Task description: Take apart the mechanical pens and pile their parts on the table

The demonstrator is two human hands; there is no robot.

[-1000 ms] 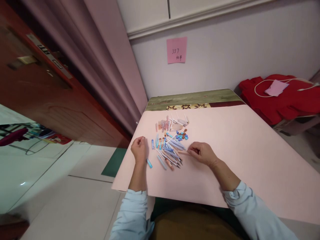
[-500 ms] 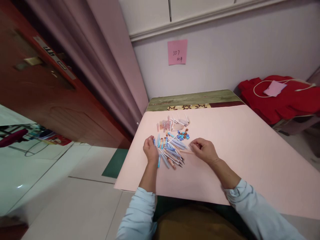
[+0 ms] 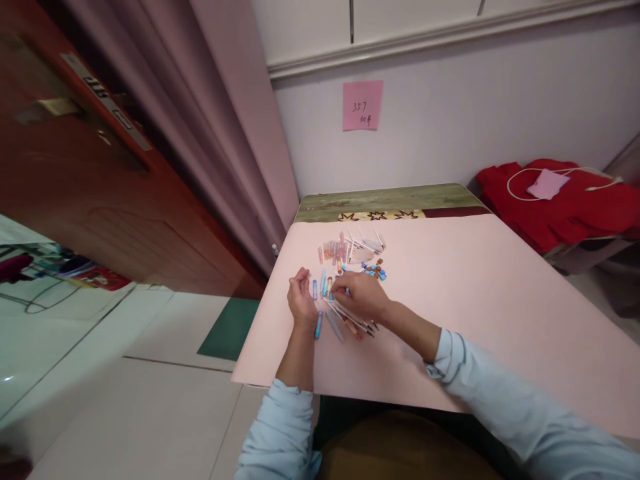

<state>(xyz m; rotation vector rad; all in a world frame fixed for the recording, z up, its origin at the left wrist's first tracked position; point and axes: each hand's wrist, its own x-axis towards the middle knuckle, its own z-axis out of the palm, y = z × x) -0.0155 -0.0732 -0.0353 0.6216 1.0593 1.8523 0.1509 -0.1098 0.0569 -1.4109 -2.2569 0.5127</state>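
Observation:
My left hand (image 3: 301, 300) rests on its edge at the left of a pile of pen parts, palm turned inward and fingers loosely curved, holding nothing I can see. Just beside it lies a short blue pen barrel (image 3: 315, 289). Over the middle of the pile is my right hand (image 3: 363, 295), its thumb and fingers pinched together; whatever is between them is hidden. Below the hands are white refills with dark tips (image 3: 357, 319), an orange-brown barrel (image 3: 353, 329), a clear bluish tube (image 3: 334, 325) and a blue barrel (image 3: 319, 325). The right hand covers part of the pile.
Farther back lie pinkish barrels (image 3: 334, 251), clear parts with white sticks (image 3: 367, 248), and small blue and brown pieces (image 3: 375, 269). Pale pink paper (image 3: 450, 300) covers the table. A red cloth (image 3: 560, 213) with a white cable is at the right; a wooden door (image 3: 125, 213) stands left.
My right hand has moved left from the pile's right side to over its middle, covering several bluish parts. My left hand stays nearly in place, with the short blue barrel now apart from it.

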